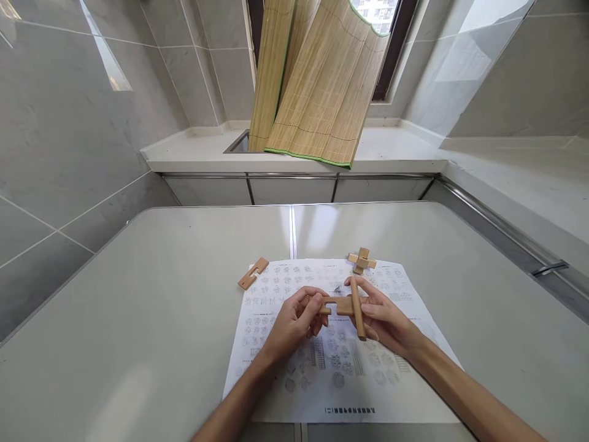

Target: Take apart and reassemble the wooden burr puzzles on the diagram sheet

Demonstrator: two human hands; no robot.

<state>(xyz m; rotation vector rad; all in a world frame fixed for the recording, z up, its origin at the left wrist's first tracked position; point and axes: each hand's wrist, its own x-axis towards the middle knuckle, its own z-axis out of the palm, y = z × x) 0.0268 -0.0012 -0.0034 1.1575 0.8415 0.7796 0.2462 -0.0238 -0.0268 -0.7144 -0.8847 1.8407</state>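
Above a printed sheet [267,393] on the table, both hands hold wooden puzzle pieces. My left hand [297,316] pinches the left end of a flat notched wooden piece [343,306]. My right hand [386,316] grips a second, bar-shaped wooden piece [357,310], which stands crosswise at the notched piece's right end. Whether the two interlock there I cannot tell, as fingers cover part of the joint. Another notched wooden piece [248,280] lies at the sheet's upper left edge. At the upper right edge sits a cross-shaped cluster of wooden pieces [362,261].
The white table [138,319] has a seam down its middle. Behind it runs a white ledge [400,144] with a bamboo mat [322,92] leaning in front of a window. Grey tiled walls [69,123] stand at the left and right, and a metal rail [497,227] runs along the right.
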